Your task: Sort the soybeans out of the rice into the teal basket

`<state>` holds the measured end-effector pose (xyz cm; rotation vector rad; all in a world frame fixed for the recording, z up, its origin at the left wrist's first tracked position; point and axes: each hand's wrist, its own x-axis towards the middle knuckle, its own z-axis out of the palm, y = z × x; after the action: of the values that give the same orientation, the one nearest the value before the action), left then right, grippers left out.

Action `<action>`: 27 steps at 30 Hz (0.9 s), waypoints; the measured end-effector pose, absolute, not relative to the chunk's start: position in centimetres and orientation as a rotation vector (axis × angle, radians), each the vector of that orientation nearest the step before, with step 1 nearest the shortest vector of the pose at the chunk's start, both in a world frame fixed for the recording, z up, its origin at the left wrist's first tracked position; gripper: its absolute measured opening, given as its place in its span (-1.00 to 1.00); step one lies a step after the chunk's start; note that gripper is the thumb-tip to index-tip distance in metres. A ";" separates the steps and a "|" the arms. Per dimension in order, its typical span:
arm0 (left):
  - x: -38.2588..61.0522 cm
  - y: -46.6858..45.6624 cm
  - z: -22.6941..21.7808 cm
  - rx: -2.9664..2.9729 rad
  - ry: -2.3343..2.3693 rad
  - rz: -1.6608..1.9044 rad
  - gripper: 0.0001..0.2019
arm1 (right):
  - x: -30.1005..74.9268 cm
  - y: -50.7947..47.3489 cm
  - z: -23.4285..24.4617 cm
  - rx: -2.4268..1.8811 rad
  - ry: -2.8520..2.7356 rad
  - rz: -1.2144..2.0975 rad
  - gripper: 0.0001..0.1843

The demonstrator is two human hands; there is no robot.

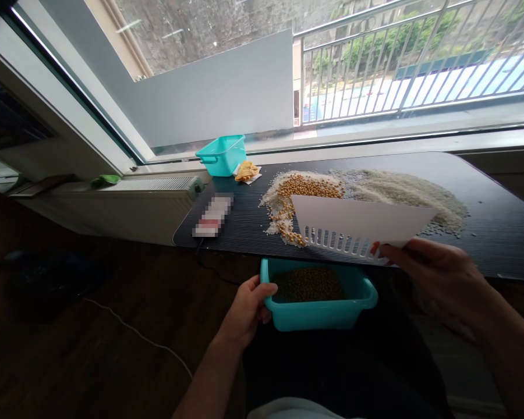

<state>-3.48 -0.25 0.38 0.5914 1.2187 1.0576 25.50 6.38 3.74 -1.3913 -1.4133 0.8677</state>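
My left hand [250, 304] is closed on the left end of a teal plastic basin [318, 317], thumb over the rim. Small dark, round beans [310, 283] cover the basin's bottom; it is held just below the table's front edge. My right hand [423, 259] pinches the lower right part of a white slotted plastic sheet [358, 218], which has a row of slots along its lower edge. The sheet is tilted over the table's front, partly hiding the grains behind it. Yellow soybeans [310, 186] lie on white grains, left of and behind the sheet.
A larger heap of pale grains [410, 192] spreads over the dark table [498, 244] at right. A second teal basin [223, 156] stands at the back left beside a crumpled yellow cloth-like thing [247, 171]. A blurred-out flat device [213, 215] with a cable lies at left.
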 end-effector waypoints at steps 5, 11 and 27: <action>-3.4 -0.2 0.4 0.590 1.216 1.053 -0.64 | 25.6 6.2 3.8 -1.410 -1.410 0.848 -0.56; -3.4 -0.1 0.3 0.576 1.237 1.048 -0.64 | 25.3 6.6 4.0 -1.405 -1.429 0.905 -0.53; -3.4 -0.1 0.3 0.584 1.214 1.052 -0.65 | 25.0 6.4 3.9 -1.393 -1.407 0.889 -0.48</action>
<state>-3.36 -0.15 0.33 0.5842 1.2145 1.0517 25.02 6.37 3.89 -1.3925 -1.4069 0.8885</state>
